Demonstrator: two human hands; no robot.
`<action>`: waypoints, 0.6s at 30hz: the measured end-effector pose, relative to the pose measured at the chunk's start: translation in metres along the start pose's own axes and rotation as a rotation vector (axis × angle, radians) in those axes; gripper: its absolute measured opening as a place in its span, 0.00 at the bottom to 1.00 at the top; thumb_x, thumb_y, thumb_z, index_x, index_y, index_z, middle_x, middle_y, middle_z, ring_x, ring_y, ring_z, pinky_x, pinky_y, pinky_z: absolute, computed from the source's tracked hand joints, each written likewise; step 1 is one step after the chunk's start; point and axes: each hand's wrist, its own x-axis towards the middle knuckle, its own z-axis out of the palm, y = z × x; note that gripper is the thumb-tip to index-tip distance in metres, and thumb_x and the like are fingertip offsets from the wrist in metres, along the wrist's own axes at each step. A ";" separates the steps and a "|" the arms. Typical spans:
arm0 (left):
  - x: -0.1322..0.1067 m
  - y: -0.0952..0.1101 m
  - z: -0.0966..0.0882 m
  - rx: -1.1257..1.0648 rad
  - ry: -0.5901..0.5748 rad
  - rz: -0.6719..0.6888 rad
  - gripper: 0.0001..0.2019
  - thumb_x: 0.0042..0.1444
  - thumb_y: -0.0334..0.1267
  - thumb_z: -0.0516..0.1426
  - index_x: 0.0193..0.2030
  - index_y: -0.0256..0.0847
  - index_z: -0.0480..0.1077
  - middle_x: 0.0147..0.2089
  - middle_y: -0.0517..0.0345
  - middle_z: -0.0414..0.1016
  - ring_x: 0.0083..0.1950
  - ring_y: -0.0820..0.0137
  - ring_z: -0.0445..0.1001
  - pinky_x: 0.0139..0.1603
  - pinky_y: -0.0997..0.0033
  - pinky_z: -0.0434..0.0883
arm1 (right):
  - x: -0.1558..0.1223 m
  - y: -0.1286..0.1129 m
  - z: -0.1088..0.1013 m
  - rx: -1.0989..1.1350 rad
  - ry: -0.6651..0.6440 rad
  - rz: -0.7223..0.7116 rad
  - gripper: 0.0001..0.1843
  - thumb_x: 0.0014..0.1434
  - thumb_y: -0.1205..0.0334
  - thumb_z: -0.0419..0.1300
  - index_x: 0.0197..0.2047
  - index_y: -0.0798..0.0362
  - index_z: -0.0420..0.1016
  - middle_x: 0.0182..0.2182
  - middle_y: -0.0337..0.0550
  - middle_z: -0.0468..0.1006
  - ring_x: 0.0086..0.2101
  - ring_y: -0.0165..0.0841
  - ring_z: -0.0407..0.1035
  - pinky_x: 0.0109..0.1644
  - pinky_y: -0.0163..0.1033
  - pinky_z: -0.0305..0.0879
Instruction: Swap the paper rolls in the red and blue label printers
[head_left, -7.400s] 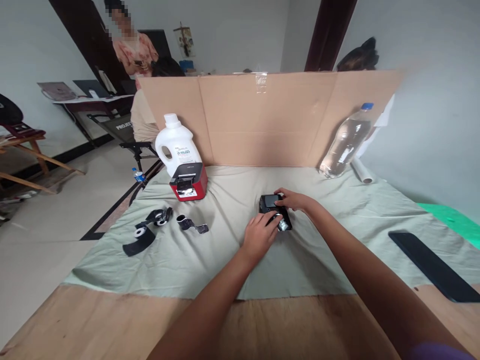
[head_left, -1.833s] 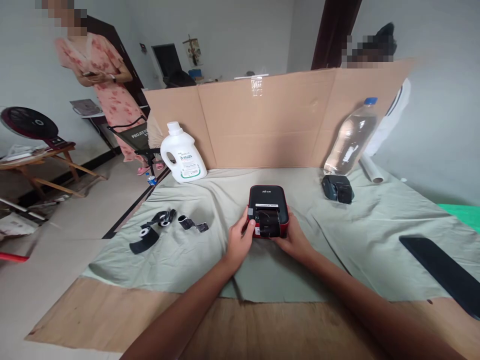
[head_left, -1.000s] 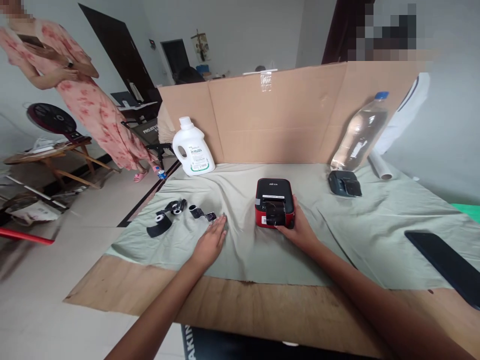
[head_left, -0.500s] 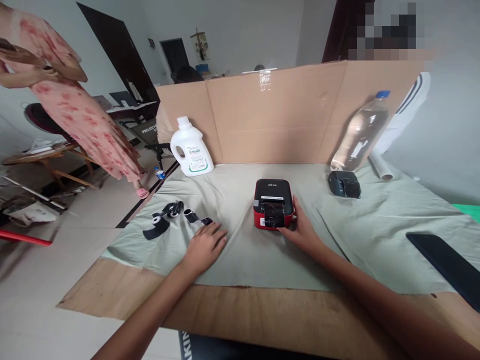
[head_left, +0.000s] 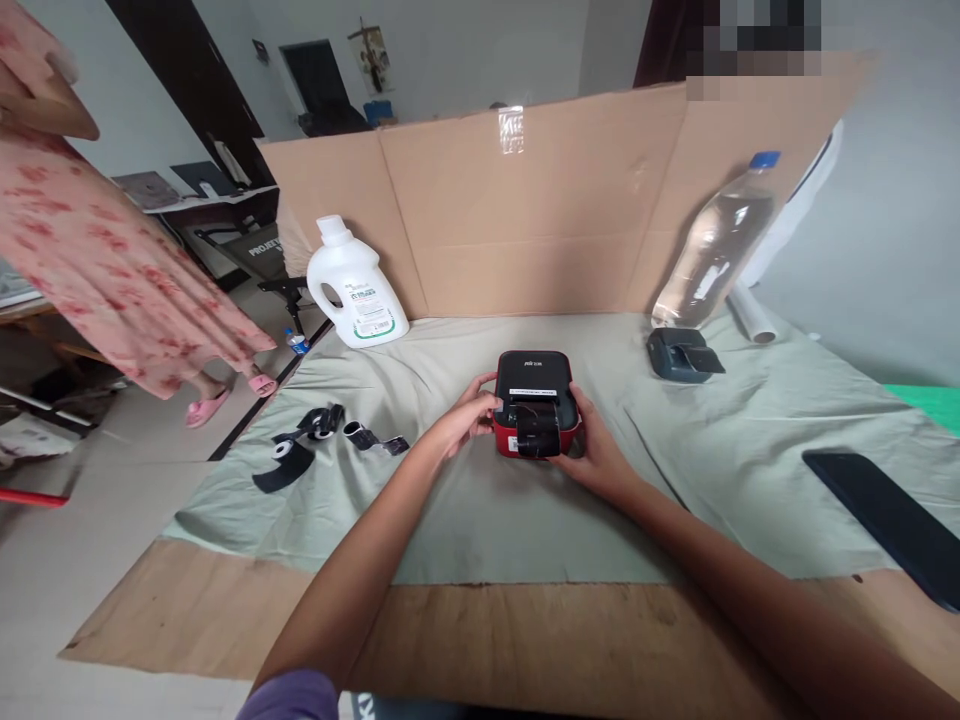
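Note:
A small label printer (head_left: 534, 375), black on top with red sides, sits on the green cloth in front of me. A strip of black labels (head_left: 538, 430) hangs out of its front slot. My left hand (head_left: 470, 415) grips the printer's left side, thumb near the top edge. On the opposite side, my right hand (head_left: 596, 447) holds it with the fingers behind and the thumb at the lower front corner. Some fingertips are hidden behind the casing. Left of the printer lie loose black label rolls (head_left: 289, 462) and a short unrolled piece of label strip (head_left: 375, 438).
A white detergent jug (head_left: 358, 290) and a large clear bottle (head_left: 716, 245) stand before a cardboard screen (head_left: 525, 220). A second dark device (head_left: 681, 356) sits near the bottle. A black phone-like slab (head_left: 885, 520) lies right. A person in a pink dress (head_left: 112, 250) stands left.
My left hand has moved right from the cloth beside the label strip and taken hold of the printer's left side. My right hand stays on the printer. The view has shifted slightly.

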 end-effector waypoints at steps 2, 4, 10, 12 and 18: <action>-0.001 -0.005 -0.001 -0.018 0.003 0.022 0.31 0.48 0.36 0.61 0.62 0.53 0.62 0.37 0.65 0.69 0.33 0.75 0.70 0.35 0.75 0.71 | 0.001 0.000 0.000 -0.010 0.021 -0.014 0.60 0.55 0.49 0.69 0.76 0.35 0.31 0.72 0.50 0.55 0.67 0.56 0.57 0.66 0.62 0.62; 0.000 -0.012 0.000 -0.041 0.010 0.051 0.31 0.49 0.36 0.62 0.61 0.53 0.64 0.37 0.66 0.68 0.33 0.75 0.69 0.33 0.77 0.70 | 0.002 0.001 0.000 -0.029 0.032 -0.025 0.62 0.54 0.47 0.69 0.76 0.34 0.27 0.72 0.48 0.54 0.67 0.57 0.56 0.65 0.62 0.63; 0.004 -0.043 0.006 -0.166 0.133 0.225 0.27 0.53 0.50 0.64 0.59 0.46 0.69 0.31 0.64 0.65 0.28 0.76 0.63 0.24 0.79 0.60 | 0.000 0.006 0.001 -0.042 0.020 -0.012 0.63 0.55 0.45 0.67 0.77 0.37 0.24 0.73 0.48 0.52 0.68 0.56 0.53 0.64 0.60 0.65; 0.004 -0.050 0.006 -0.169 0.129 0.254 0.29 0.54 0.53 0.64 0.60 0.45 0.69 0.30 0.63 0.64 0.27 0.76 0.62 0.24 0.78 0.59 | -0.002 0.006 -0.001 -0.037 0.018 -0.010 0.60 0.57 0.44 0.65 0.77 0.40 0.27 0.73 0.50 0.52 0.68 0.54 0.54 0.63 0.59 0.65; 0.002 -0.051 0.008 -0.155 0.148 0.313 0.33 0.52 0.58 0.65 0.60 0.43 0.69 0.29 0.64 0.62 0.28 0.75 0.61 0.24 0.77 0.59 | 0.021 -0.014 -0.030 -0.020 0.102 0.001 0.26 0.71 0.48 0.45 0.63 0.46 0.73 0.62 0.47 0.74 0.60 0.44 0.67 0.65 0.55 0.61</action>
